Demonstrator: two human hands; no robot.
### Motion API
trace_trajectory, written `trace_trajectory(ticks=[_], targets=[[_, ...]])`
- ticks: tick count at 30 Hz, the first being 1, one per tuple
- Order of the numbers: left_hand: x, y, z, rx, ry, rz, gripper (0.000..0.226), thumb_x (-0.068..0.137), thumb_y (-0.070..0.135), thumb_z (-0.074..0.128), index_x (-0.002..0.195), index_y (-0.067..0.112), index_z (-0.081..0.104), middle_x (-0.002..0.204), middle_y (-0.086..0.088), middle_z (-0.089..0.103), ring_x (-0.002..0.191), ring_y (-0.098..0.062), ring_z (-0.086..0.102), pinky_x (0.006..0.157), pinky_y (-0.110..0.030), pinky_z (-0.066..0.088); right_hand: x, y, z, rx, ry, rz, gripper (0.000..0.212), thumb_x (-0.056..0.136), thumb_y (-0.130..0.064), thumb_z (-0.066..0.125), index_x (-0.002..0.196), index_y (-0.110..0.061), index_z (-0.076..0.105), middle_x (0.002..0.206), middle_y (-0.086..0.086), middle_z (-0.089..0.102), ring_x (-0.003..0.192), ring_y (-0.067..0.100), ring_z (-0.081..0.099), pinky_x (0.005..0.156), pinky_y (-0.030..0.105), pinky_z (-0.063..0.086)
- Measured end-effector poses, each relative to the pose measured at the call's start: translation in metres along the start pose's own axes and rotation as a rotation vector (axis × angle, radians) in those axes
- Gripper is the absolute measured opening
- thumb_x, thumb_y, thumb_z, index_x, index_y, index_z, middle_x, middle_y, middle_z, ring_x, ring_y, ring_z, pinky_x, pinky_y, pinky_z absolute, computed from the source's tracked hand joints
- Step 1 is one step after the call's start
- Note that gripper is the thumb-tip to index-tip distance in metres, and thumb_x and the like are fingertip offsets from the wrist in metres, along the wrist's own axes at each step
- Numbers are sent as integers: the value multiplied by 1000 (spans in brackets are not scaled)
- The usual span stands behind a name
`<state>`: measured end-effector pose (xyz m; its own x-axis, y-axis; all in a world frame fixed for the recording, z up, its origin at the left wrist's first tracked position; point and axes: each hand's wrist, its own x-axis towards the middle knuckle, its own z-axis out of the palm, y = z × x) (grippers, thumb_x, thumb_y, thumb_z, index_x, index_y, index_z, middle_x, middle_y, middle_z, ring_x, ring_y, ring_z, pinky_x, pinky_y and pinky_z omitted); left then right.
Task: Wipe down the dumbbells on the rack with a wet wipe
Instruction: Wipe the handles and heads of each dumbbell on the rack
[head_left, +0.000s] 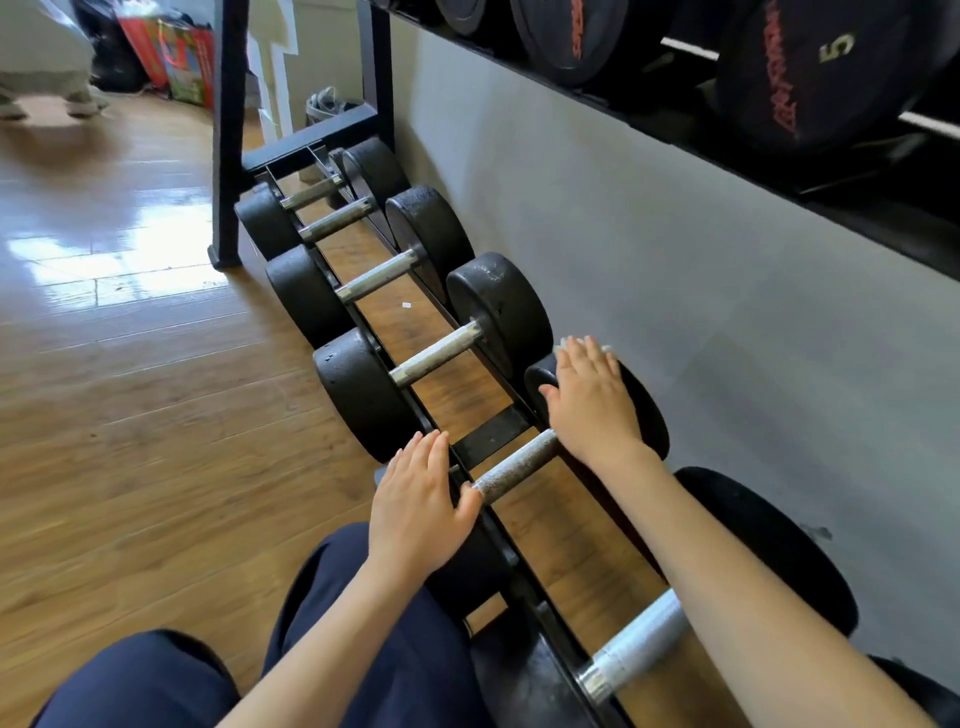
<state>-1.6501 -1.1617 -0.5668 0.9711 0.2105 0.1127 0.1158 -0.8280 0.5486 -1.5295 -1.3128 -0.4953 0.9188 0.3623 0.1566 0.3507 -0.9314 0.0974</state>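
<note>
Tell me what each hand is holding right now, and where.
Right hand presses a wet wipe flat against the dumbbell's far head. Left hand rests open on its near head, gripping nothing.

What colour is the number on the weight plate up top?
Pale yellow, a "5" on the black plate, head view.

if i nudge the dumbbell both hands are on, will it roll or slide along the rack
Probably it barely moves. The dumbbell has thick black heads and a steel bar, so it looks heavy for its size. The round heads could roll, but they sit on the rack rails. The left hand and right hand lie flat on the heads, steadying it.
</note>
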Motion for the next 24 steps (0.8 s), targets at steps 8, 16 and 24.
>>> trace_trajectory(ticks=[8, 16, 24], targets=[[1, 1, -3, 5, 10, 16, 64, 98, 42, 43, 153, 15, 23, 159, 1, 24, 149, -13, 11, 118, -25, 5, -54, 6, 28, 309, 261, 242, 64, 98, -20, 45, 150, -3, 10, 158, 15, 3, 145, 28, 1, 116, 37, 8], [1, -1, -1, 20, 22, 22, 64, 98, 42, 43, 152, 14, 25, 159, 0, 25, 149, -14, 14, 118, -26, 6, -54, 25, 35, 342, 482, -219, 40, 87, 1, 49, 127, -4, 55, 131, 14, 56, 126, 30, 48, 105, 42, 37], [2, -3, 1, 20, 25, 41, 64, 97, 42, 43, 152, 14, 27, 159, -2, 26, 148, -15, 14, 119, -27, 7, -46, -8, 67, 254, 211, -434, 53, 60, 17, 74, 109, -4, 70, 114, 11, 68, 108, 29, 64, 86, 50, 53]])
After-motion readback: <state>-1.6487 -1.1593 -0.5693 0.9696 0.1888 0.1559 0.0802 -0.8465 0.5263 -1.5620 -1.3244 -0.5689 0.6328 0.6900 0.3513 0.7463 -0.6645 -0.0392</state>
